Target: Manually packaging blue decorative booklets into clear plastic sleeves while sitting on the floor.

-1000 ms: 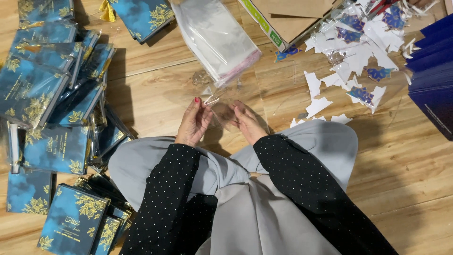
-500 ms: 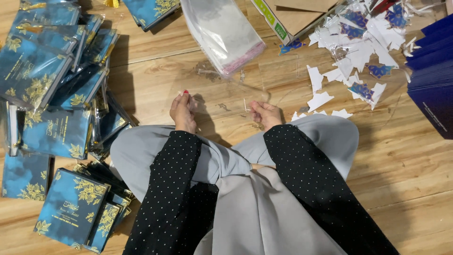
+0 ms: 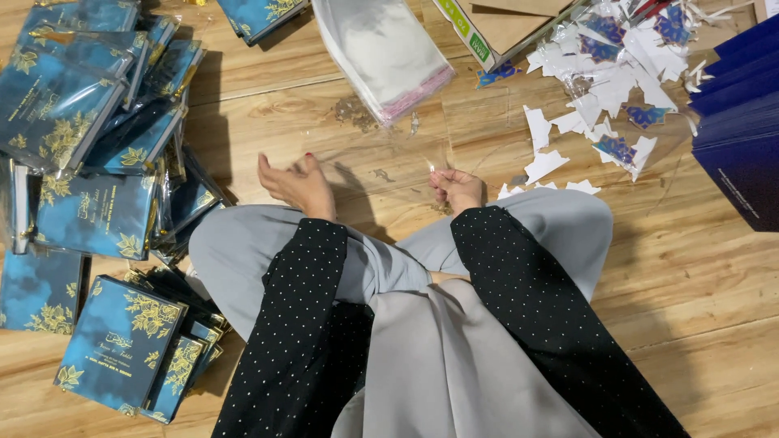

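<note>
I sit cross-legged on a wooden floor [image 3: 698, 308], in grey trousers and black dotted sleeves. My left hand [image 3: 296, 182] hovers over my left knee with its fingers spread and nothing in it. Over my right knee, my right hand [image 3: 456, 188] is closed, pinching the corner of a clear plastic sleeve [image 3: 410, 154]. The sleeve is nearly invisible against the floor in front of me. A stack of clear plastic sleeves [image 3: 381, 53] lies farther ahead, between my hands.
Piles of wrapped blue cards with gold leaves [image 3: 73, 105] crowd the left side, with more beside my left leg [image 3: 122, 341]. White and blue paper scraps [image 3: 600, 89] litter the far right. A dark blue stack [image 3: 742, 138] and a cardboard box [image 3: 495, 24] lie beyond.
My hands were together in front of my knees on the clear sleeve. They have drawn apart; the left let go and opened, the right kept its pinch.
</note>
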